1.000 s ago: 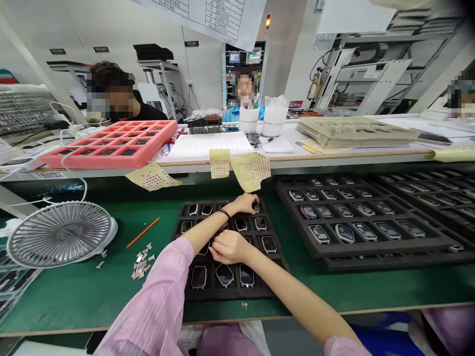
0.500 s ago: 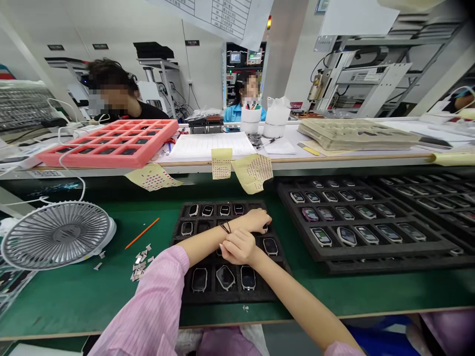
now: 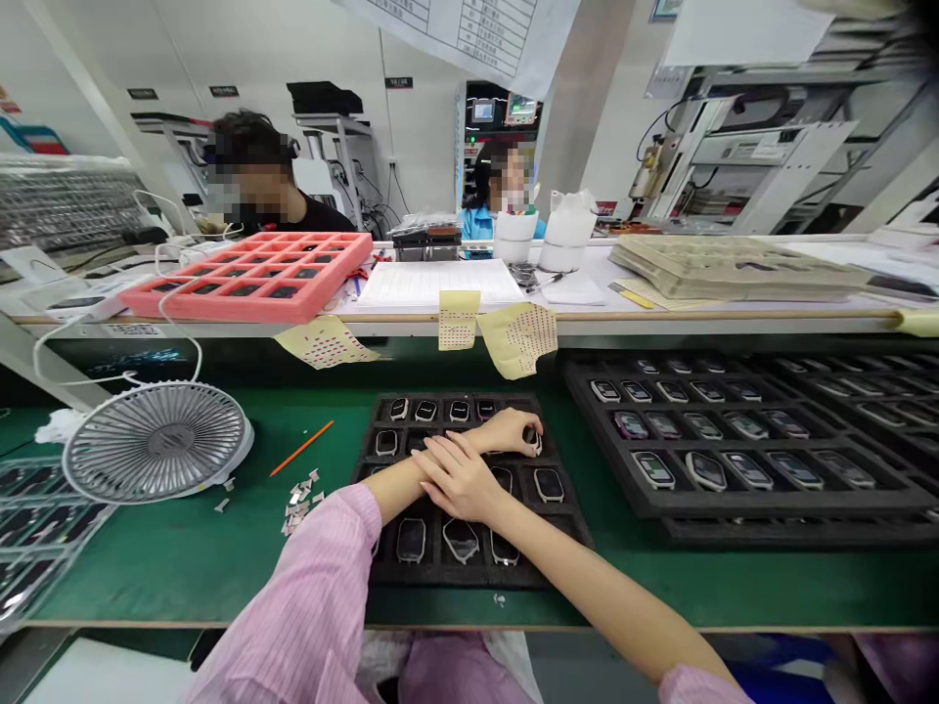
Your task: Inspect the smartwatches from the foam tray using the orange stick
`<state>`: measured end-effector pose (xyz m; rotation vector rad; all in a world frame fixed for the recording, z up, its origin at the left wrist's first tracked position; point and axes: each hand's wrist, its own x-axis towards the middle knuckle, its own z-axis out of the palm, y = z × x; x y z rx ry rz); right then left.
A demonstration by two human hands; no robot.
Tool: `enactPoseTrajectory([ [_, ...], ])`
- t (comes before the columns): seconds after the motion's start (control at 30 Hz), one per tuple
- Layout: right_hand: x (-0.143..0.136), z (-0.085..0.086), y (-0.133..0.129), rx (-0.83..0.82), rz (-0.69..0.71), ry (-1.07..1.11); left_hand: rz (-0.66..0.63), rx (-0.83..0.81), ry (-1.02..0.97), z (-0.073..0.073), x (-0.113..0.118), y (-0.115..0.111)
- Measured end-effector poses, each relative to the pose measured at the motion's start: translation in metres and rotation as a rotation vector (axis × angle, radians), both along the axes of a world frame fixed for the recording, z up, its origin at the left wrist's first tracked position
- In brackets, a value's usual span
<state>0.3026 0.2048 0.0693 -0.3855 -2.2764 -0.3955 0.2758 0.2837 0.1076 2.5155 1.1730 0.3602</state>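
My left hand (image 3: 512, 431) reaches across to the right side of a black foam tray (image 3: 469, 577). Its thumb and fingers are closed around the edges of a smartwatch (image 3: 536, 442) at a compartment there; the watch looks tilted, and I cannot tell whether it is clear of the foam. Over my left wrist lies my right hand (image 3: 461, 477), fingers stretched out, holding nothing. Around them, other square-faced watches sit in the tray's compartments, among them one at the right (image 3: 548, 484) and one near the front (image 3: 412, 540). My arms hide several compartments.
Stacked black trays of watches (image 3: 704, 425) stand to the right. At left are a grey fan (image 3: 157, 440), an orange stick (image 3: 301, 448) and small silvery scraps (image 3: 299, 501). A shelf (image 3: 411, 324) behind carries a pink foam tray (image 3: 293, 308). Two people sit beyond.
The view has shifted, so everything sits further right. My right hand has gone from curled fingers to outstretched ones over my left wrist. The watch in my left hand shows more plainly.
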Motion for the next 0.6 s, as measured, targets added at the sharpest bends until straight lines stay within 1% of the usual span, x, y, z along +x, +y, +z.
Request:
enactPoseTrajectory([
  [0.13, 0.001, 0.004, -0.003, 0.079, 0.026, -0.013, 0.088, 0.015, 0.014, 0.012, -0.018, -0.004],
  [0.23, 0.002, 0.007, -0.005, 0.105, 0.095, -0.036, 0.140, -0.001, 0.078, 0.015, -0.031, -0.008],
  [0.37, 0.003, 0.004, -0.004, 0.102, 0.164, -0.077, 0.131, -0.060, 0.178, 0.012, -0.040, -0.013],
  [0.5, 0.005, 0.000, -0.002, 0.110, 0.174, -0.079, 0.130, -0.085, 0.260, 0.006, -0.034, -0.013],
  [0.6, 0.005, -0.002, -0.001, 0.097, 0.190, -0.067, 0.143, -0.084, 0.279, 0.002, -0.030, -0.012],
])
